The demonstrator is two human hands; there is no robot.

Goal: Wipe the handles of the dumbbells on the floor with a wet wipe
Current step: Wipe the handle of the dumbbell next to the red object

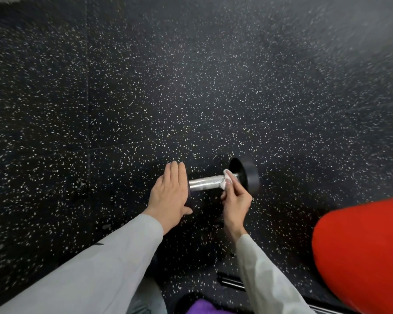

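You have one view only, from your head: a wide-angle lens looking forward and steeply down at the floor (pixel 191 75), close over your forearms at 6 o'clock.

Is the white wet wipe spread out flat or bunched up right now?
Bunched up. The white wet wipe is crumpled around the right end of the dumbbell's silver metal handle, pinched by the right hand.
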